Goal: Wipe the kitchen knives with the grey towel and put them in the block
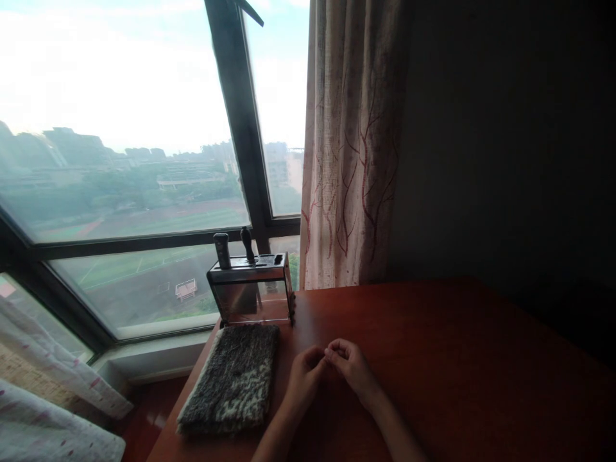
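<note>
My left hand [308, 370] and my right hand [350, 366] meet over the reddish-brown table, their thumbs and fingertips touching. Both have loosely curled, closed fingers, and no object shows in either. Left of my left hand lies a folded, fluffy grey-and-white cloth [231, 378], apart from it. Beyond the cloth stands a knife block [250, 295] with a shiny metal top and see-through front. Two dark handles stick up from it: a wide knife handle [222, 250] and a rounder handle [247, 244]. A dark blade shape shows through its front.
The wooden table [433, 346] stretches away to the right into shadow. Its left edge runs beside the cloth. Behind the knife block are a large dark-framed window [144, 240] and a patterned curtain [351, 147]. Another curtain [52, 417] hangs at the lower left.
</note>
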Demonstrator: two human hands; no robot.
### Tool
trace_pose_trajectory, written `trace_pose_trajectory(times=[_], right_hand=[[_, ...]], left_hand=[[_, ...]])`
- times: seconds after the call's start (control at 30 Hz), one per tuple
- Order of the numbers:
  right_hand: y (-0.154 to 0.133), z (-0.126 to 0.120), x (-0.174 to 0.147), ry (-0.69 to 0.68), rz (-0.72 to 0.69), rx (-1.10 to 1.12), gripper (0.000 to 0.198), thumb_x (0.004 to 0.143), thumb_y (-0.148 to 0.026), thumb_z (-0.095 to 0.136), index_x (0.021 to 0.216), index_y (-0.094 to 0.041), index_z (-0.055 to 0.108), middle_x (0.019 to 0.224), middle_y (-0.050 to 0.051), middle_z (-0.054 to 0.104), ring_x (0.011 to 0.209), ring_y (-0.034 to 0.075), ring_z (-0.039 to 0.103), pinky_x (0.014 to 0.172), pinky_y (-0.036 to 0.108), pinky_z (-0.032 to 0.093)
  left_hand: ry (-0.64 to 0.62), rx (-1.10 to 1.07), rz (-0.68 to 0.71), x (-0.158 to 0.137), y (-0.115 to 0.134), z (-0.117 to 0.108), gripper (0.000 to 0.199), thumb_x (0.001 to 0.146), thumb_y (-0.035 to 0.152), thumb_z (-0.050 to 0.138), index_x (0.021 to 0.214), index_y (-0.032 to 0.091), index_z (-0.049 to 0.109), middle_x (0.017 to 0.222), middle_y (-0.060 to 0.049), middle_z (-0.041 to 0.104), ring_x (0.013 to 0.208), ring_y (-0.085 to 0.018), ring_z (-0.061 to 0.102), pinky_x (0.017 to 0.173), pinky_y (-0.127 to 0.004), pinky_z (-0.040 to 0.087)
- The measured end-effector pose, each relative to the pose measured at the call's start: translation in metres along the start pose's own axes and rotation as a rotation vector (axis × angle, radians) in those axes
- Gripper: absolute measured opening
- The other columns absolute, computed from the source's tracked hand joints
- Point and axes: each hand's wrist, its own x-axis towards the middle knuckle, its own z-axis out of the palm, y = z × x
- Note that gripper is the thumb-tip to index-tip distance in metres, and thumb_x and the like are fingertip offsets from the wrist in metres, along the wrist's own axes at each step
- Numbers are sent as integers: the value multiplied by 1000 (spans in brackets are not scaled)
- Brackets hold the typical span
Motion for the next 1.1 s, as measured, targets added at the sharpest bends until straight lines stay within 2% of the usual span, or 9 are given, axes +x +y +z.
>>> trace_pose_trajectory(times=[0.5, 0.7, 1.1], right_hand=[[7, -3, 5, 59, -38, -82, 47, 63, -60, 76, 67, -17, 59, 58, -1, 60, 54, 13, 53, 49, 22, 40], [14, -6, 7, 77, -41, -116, 49, 62, -63, 75, 64, -17, 58, 55, -2, 56, 51, 11, 49, 46, 21, 36], [7, -2, 3, 30, -24, -106, 52, 69, -67, 68, 65, -16, 59, 52, -2, 55, 46, 11, 48, 44, 22, 35]], left_hand=[[14, -7, -4, -2, 0, 3, 28, 80, 41, 63, 74, 14, 66, 64, -1, 60, 60, -15, 51, 54, -23, 39], [13, 50, 38, -4, 1, 4, 30, 85, 40, 56, 70, 14, 63, 60, 0, 57, 58, -14, 49, 54, -23, 38], [-11, 168, 109, -3, 4, 3, 40, 92, 42, 46, 78, 13, 69, 66, -4, 64, 61, -17, 53, 57, -24, 41]])
